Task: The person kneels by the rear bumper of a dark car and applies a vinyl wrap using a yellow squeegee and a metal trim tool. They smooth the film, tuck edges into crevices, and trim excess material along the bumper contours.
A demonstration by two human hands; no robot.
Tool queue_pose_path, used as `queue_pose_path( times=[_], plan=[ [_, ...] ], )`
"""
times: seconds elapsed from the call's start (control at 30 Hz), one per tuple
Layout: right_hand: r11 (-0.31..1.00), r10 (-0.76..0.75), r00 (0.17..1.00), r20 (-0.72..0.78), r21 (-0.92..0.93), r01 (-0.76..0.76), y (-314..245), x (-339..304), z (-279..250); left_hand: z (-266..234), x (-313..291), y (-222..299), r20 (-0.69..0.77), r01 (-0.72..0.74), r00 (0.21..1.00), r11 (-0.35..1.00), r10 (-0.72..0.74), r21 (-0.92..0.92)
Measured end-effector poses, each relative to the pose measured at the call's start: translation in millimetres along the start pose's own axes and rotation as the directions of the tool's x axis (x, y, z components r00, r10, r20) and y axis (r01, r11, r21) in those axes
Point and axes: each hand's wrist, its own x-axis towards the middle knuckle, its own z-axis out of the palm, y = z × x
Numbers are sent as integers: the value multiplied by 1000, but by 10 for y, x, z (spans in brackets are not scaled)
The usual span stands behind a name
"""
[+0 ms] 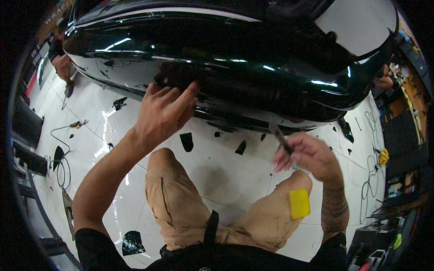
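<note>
Before me stretches the glossy dark panel of a car (226, 74), its lower edge bending across the view. My left hand (165, 108) rests against this panel, fingers apart and partly bent, the index finger reaching up along the surface. I see nothing held in it, though its thumb side is partly hidden. Lower and to the right, my right hand (309, 156) grips a slim dark knife (282, 140) that points up toward the car's lower edge. The knife is blurred, so its blade is hard to make out. A yellow squeegee card (299, 204) lies on my right thigh.
Black film scraps (186, 142) are scattered over the white tiled floor (217, 180). A cable (63, 167) coils at the left, and more cables lie at the right. A person (62, 63) crouches at the far left. Dark cabinets (400, 135) line the right side.
</note>
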Motion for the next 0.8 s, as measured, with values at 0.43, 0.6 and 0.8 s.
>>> queue_pose_path(
  times=[0.43, 0.6, 0.8],
  plan=[
    [217, -734, 668, -123, -975, 58, -64, 924, 357, 40, -60, -26, 29, 6, 1000, 1000, -5, -19],
    [167, -752, 657, -53, -980, 112, -14, 940, 380, 91, -58, -21, 10, 2, 1000, 1000, -2, -31],
    [154, -681, 732, -12, -980, 126, -109, 933, 389, 72, -51, -9, -5, 13, 1000, 999, -13, -31]
  ],
)
